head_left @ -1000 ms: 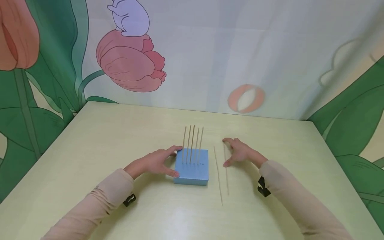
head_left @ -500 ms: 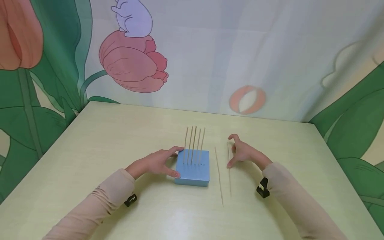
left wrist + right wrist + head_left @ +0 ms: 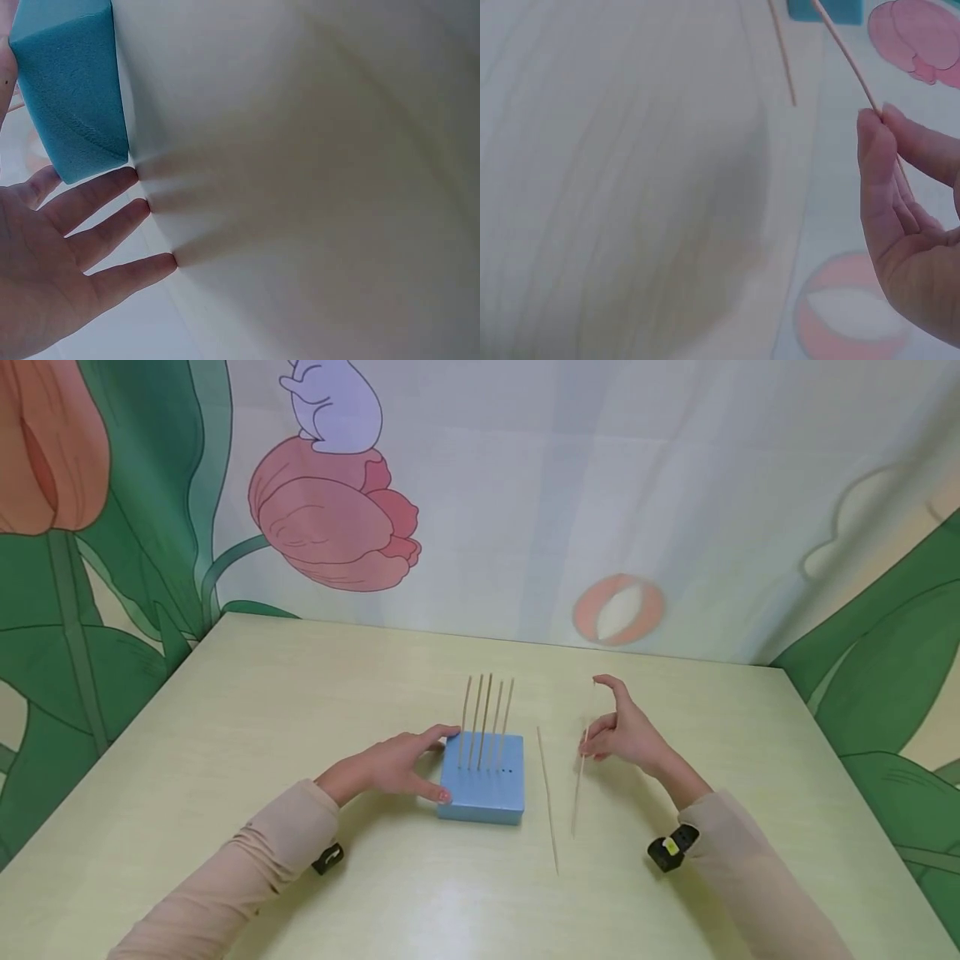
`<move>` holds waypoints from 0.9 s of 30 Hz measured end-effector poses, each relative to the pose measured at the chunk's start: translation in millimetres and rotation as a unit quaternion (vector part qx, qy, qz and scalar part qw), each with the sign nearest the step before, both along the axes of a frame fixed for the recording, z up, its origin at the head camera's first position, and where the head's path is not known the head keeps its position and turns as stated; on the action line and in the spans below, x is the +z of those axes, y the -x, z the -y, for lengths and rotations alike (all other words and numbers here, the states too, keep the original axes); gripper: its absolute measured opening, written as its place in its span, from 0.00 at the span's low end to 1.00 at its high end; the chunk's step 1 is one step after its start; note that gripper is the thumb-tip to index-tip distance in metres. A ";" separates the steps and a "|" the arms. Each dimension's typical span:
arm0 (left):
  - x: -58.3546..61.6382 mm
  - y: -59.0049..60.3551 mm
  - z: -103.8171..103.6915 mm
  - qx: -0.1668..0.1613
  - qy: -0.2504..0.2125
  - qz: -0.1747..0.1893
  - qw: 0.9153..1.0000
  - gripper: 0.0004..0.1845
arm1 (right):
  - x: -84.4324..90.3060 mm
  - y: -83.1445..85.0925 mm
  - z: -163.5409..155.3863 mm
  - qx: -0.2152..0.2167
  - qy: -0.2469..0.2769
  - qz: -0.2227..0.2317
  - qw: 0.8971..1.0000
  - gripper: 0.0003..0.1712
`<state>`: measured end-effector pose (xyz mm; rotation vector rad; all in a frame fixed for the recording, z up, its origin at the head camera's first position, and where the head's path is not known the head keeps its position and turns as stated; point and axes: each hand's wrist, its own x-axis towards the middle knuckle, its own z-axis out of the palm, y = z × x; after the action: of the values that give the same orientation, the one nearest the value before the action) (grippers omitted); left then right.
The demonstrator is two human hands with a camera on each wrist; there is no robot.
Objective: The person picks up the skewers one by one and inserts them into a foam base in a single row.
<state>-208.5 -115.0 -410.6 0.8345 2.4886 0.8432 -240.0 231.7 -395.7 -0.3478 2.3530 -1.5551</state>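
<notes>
A blue foam-like block (image 3: 480, 797) lies flat on the table, with several thin wooden skewers (image 3: 486, 718) standing in a row of holes. Small dark holes show at the row's right end. My left hand (image 3: 390, 764) holds the block by its left side, thumb at the front and index finger at the back corner. In the left wrist view the other fingers spread down to the tabletop beside the block (image 3: 75, 97). My right hand (image 3: 633, 735) pinches a tilted skewer (image 3: 577, 806) between thumb and fingers, index finger raised near its top end in the head view.
Another skewer (image 3: 548, 802) lies on the table between the block and my right hand. The pale table (image 3: 337, 677) ends at a printed curtain (image 3: 480, 527) at the back. Black straps (image 3: 667, 852) sit at the sleeve cuffs.
My right hand has picked up the right-hand skewer, lifting and tilting it, and has moved slightly right. My left hand stays on the block.
</notes>
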 end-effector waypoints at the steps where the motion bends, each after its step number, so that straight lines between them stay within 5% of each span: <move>1: -0.3 0.0 0.1 0.001 0.000 0.000 1.000 0.51 | 2.1 -1.6 0.8 -0.009 0.000 -0.009 1.000 0.54; 5: -0.5 -0.1 0.2 0.002 0.002 0.001 1.000 0.51 | 11.3 -8.1 4.2 -0.040 0.004 -0.057 0.998 0.49; 12: 0.5 -0.6 -0.2 0.004 0.005 0.002 1.000 0.51 | 27.6 -20.7 11.9 -0.061 0.014 -0.129 0.990 0.21; 27: 1.2 -0.2 -0.9 0.008 0.010 0.008 1.000 0.51 | 50.2 -41.9 36.1 -0.083 0.050 -0.217 0.971 0.09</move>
<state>-208.3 -114.2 -409.4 0.7975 2.4888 0.8251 -198.1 195.6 -345.4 -0.5793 2.6924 -1.8351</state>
